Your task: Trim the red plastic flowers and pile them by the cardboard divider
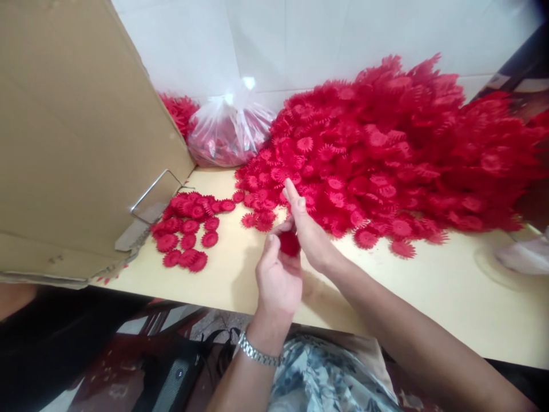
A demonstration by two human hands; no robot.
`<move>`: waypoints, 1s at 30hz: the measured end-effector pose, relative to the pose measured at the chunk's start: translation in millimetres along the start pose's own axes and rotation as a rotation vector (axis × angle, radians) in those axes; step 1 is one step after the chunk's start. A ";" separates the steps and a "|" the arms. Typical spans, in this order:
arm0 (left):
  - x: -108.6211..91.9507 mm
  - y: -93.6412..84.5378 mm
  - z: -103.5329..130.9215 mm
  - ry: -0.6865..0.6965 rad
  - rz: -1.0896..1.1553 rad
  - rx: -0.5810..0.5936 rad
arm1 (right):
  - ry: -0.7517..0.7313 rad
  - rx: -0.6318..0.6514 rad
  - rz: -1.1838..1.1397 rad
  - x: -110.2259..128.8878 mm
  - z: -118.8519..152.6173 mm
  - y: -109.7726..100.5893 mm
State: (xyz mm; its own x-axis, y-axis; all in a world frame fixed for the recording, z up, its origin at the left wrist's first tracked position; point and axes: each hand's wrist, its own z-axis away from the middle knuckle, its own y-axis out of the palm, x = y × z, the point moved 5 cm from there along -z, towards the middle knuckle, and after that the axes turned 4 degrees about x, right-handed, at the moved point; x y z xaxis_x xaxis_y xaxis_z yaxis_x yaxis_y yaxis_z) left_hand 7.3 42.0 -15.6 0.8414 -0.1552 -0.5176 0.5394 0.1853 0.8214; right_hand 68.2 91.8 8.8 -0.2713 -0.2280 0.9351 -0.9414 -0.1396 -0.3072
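While one left hand (279, 280) cups its curled fingers and thumb around a dark red disc (289, 244), one right hand (311, 233) is held flat beside it, fingers straight and together, gripping nothing that can be seen. That disc sits above the counter (429, 303), between the two hands; whether it is a single piece or several stacked cannot be told. One wristwatch (259, 353) circles the left wrist. Left of the hands lies one small group of red discs (189, 226), more than ten, overlapping too much for an exact count. Behind and to the right spreads one large heap of fringed red pieces (377, 160), beyond counting. One knotted plastic bag (231, 134) stands at the heap's left end, and one cardboard sheet or box (86, 126) rises at far left.
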 end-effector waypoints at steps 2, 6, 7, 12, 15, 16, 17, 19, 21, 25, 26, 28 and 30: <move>-3.3 -7.1 -4.1 -0.050 0.065 -0.071 | 0.075 0.030 -0.140 -1.2 5.3 -2.4; -9.4 -17.8 -7.9 -0.095 0.150 -0.099 | -0.041 0.011 -0.139 4.7 20.3 -17.0; -11.4 -19.4 -7.9 -0.085 0.149 -0.090 | -0.094 0.004 -0.082 6.5 24.7 -20.7; -19.4 -22.1 -3.6 -0.020 0.073 -0.040 | -0.194 0.087 0.204 7.4 46.0 -20.6; -20.2 -24.7 -0.6 -0.027 0.008 -0.066 | -0.269 0.160 0.279 9.7 54.2 -13.8; -20.3 -26.1 -0.2 -0.029 -0.012 -0.081 | -0.283 0.177 0.296 10.2 55.6 -12.3; -20.6 -27.6 -0.1 -0.023 -0.032 -0.096 | -0.289 0.190 0.309 10.5 56.4 -11.4; -21.9 -30.8 -1.1 0.003 -0.080 -0.118 | -0.297 0.211 0.322 11.6 56.8 -10.5; -23.2 -33.9 -3.0 0.032 -0.131 -0.124 | -0.309 0.231 0.313 13.9 56.4 -9.8; -25.3 -33.4 -5.6 0.100 -0.173 -0.064 | -0.275 0.143 0.234 18.7 50.0 -9.5; -24.8 -31.5 -5.3 0.117 -0.161 -0.051 | -0.234 0.093 0.188 18.5 46.5 -9.1; -22.1 -26.4 -3.3 0.151 -0.119 -0.039 | -0.147 0.005 0.080 17.1 38.0 -5.2; -17.3 -20.2 -0.5 0.174 -0.095 -0.029 | -0.094 -0.013 0.010 16.3 28.9 4.1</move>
State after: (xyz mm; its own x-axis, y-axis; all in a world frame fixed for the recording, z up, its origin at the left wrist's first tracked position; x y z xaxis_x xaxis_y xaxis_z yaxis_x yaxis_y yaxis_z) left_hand -18.2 41.4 -23.4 0.7782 -0.0034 -0.6280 0.6151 0.2061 0.7611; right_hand 65.6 59.7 17.7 -0.2615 -0.3192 0.9109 -0.9412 -0.1248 -0.3139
